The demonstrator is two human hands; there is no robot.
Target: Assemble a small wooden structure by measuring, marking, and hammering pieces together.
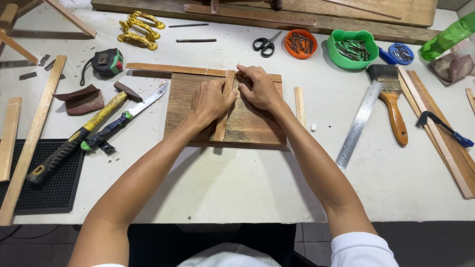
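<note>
Head view: hands (236, 96) press strip (225, 106), white workbench (237, 183).

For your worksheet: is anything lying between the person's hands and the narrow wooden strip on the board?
Nothing visible does. The left hand and right hand both rest directly on the narrow wooden strip, which lies on the wooden board.
</note>
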